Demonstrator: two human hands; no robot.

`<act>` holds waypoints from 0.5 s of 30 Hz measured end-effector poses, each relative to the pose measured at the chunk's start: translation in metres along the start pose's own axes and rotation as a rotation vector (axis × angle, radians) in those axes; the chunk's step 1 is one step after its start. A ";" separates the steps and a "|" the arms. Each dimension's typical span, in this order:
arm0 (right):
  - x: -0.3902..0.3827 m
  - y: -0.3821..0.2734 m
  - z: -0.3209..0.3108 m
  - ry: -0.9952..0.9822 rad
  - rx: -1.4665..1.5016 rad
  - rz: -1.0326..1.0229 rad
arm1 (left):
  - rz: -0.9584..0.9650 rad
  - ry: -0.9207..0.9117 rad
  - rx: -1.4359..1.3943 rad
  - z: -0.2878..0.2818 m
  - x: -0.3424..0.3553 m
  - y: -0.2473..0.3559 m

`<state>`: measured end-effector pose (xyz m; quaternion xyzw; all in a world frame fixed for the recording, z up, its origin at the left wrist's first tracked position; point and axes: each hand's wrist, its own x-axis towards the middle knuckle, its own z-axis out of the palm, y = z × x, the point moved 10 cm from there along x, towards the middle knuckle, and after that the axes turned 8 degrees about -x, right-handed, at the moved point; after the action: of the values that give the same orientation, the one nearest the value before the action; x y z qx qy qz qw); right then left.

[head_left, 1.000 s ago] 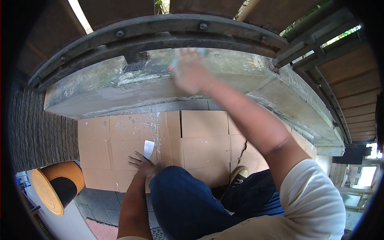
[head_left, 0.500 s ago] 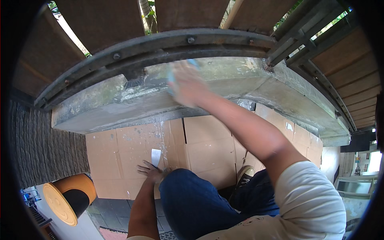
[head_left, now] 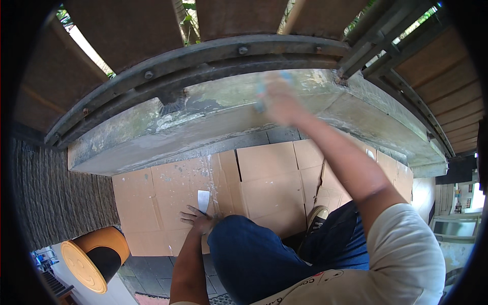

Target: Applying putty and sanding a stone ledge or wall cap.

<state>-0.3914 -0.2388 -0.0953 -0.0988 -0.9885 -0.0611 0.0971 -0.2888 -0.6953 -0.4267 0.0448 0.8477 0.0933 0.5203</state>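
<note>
My right hand (head_left: 278, 99), blurred by motion, grips a light blue pad (head_left: 285, 77) against the top edge of the stained, greenish concrete ledge (head_left: 213, 101). My left hand (head_left: 197, 217) rests with spread fingers on flattened cardboard (head_left: 269, 178) beside my bent knee. A scraper (head_left: 203, 200) with a pale, wide blade lies at that hand, its handle partly hidden under the fingers.
Metal rails (head_left: 203, 51) and brown panels (head_left: 244, 15) stand above the ledge, continuing down the right. A textured dark wall (head_left: 61, 193) is at left, above a yellow-orange and black cylindrical stool (head_left: 96, 259). My shoe (head_left: 317, 218) rests on the cardboard.
My right hand has swept to the right along the ledge with the blue pad. My left hand still rests on the cardboard; the whole view has shifted slightly.
</note>
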 end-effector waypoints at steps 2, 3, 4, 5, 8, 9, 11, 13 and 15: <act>0.019 0.064 -0.004 -0.325 0.047 0.294 | -0.079 0.096 -0.028 -0.003 0.011 -0.024; 0.028 0.059 -0.011 -0.383 0.008 0.295 | -0.052 0.103 -0.034 -0.006 0.007 -0.006; 0.036 0.053 -0.006 -0.458 -0.032 0.314 | -0.028 0.058 -0.041 -0.003 -0.001 0.021; 0.048 0.040 0.006 -0.488 0.091 0.262 | -0.008 0.019 -0.045 -0.003 -0.006 0.041; 0.064 -0.079 0.008 -0.399 0.196 0.092 | -0.022 0.090 -0.173 0.000 0.004 0.009; 0.054 -0.109 -0.018 -0.176 0.193 0.045 | -0.018 0.096 -0.167 0.000 0.005 0.010; 0.012 -0.100 -0.021 -0.014 0.241 -0.042 | -0.098 0.128 -0.236 0.003 0.001 0.001; 0.005 -0.063 -0.025 -0.067 0.242 0.065 | 0.032 0.654 0.147 -0.034 -0.006 -0.052; 0.022 0.030 -0.002 -0.062 0.210 0.084 | 0.264 1.069 0.536 -0.028 -0.032 0.001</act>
<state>-0.4055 -0.2056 -0.0861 -0.1312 -0.9870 0.0498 0.0789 -0.2992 -0.7033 -0.3864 0.2259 0.9726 -0.0499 -0.0226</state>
